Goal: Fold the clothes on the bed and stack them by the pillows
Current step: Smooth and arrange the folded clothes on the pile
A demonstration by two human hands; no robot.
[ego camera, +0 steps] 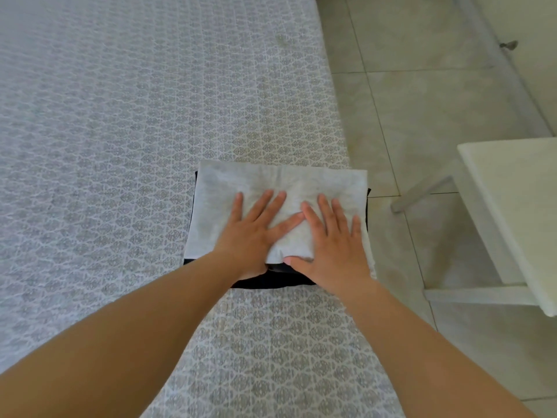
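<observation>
Head view: folded light grey garment (241,188) sits on top of a folded black garment (265,282), the two stacked near the right edge of the bed (120,131). I've got both hands flat on the grey piece: left hand (253,233) and right hand (328,242), fingers (324,208) straight and spread, palms down, gripping nothing. Left thumb tip touches the right index finger. Right thumb lies along the near grey edge, where the fold lifts a bit and a dark gap shows under it.

Step in hand, as I read it: pressing the top piece flat on the stack. To do it well I'd press evenly and smooth outward from the middle, push that lifted near edge down, and square the grey piece over the black (black peeks out at the left, right and near sides, so the alignment is loose). The stack slightly overhangs the right bed edge, so I'd avoid pushing rightward.

Pillows not in view, so I cannot tell how close the stack is to them.

Bed cover is a pale quilted fabric with a repeating grey ornament pattern. Beyond the right edge: light tiled floor (407,101), a white piece of furniture (512,200) with a slim leg, and a white wall or door (536,19) with a small metal fitting.
</observation>
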